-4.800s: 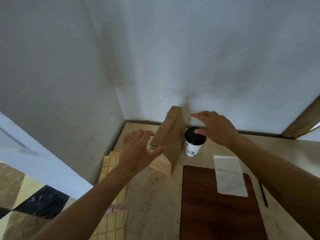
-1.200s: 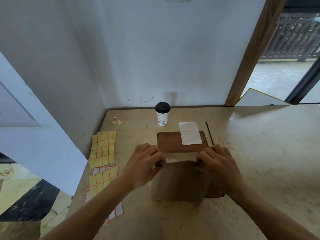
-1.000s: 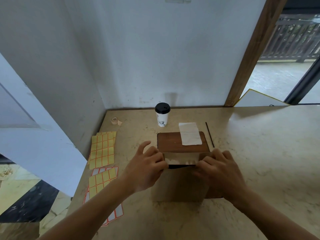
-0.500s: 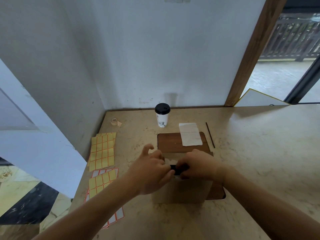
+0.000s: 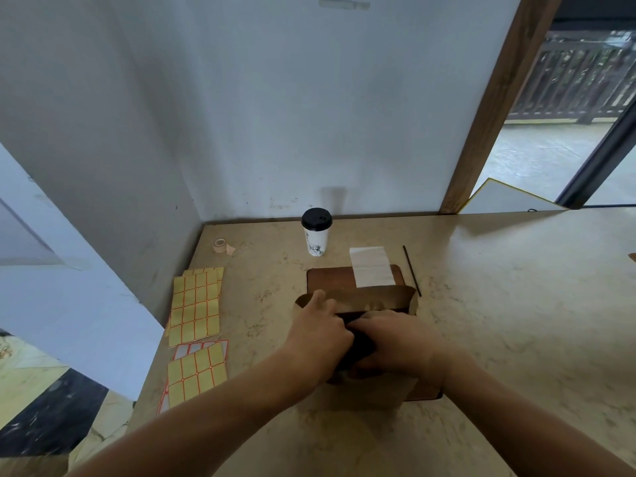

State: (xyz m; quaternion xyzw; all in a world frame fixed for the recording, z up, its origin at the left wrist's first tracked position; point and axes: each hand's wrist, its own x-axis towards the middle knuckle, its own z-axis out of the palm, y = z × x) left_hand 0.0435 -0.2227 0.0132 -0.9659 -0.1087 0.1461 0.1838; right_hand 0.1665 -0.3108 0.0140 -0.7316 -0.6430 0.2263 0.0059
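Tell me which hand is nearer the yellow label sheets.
Left. The left hand holds the near edge of the paper bag, to the right of the yellow label sheets. The right hand reaches into the bag's mouth, farther right.

The setting is a takeaway packing counter, of the kind found in a café or small shop. Indicators:

- a stone-patterned table (image 5: pixel 499 304) set into a corner of plain white walls (image 5: pixel 275 115)
- a lidded paper cup (image 5: pixel 316 235) standing near the back wall
- a brown paper bag (image 5: pixel 371 297) open on a wooden board (image 5: pixel 330 278)
- a folded white napkin (image 5: pixel 371 266) on that board
- sheets of yellow adhesive labels (image 5: pixel 196 306) along the table's left edge
- a small roll of tape (image 5: pixel 220 245) in the back corner

To the right, a wooden post (image 5: pixel 499 108) frames an opening onto a paved outdoor area with a dark railing (image 5: pixel 585 80).
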